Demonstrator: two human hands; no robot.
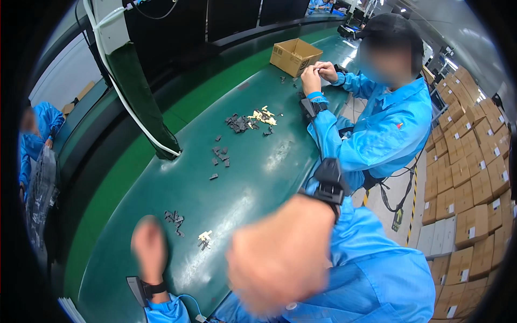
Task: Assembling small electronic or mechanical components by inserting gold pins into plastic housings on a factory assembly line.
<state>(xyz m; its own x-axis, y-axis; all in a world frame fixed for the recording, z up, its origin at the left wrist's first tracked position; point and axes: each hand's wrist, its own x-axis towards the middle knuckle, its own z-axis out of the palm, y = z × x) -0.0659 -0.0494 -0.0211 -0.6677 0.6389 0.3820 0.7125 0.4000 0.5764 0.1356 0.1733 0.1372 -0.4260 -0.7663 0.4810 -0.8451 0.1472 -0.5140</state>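
Note:
My left hand (pixel 149 248) is over the green tabletop (pixel 124 231) at the near left, blurred, its fingers not distinguishable. Just right of it lies a small group of black plastic pieces (pixel 173 217). My right hand (pixel 283 253) looms large in the near middle, smeared by motion, with its fingers hidden from sight. Between the two hands sits a little cluster of cream pieces (pixel 204 236), with dark pieces (pixel 204 245) beside it. Whether either hand holds anything cannot be seen.
Farther along, loose black pieces (pixel 219 153) trail toward a black pile (pixel 239 124) and a cream pile (pixel 263 116). A co-worker in blue (pixel 377 126) handles something small near an open cardboard box (pixel 295 57). A cloth-wrapped post with a white cable (pixel 142 126) rises at the table's far edge.

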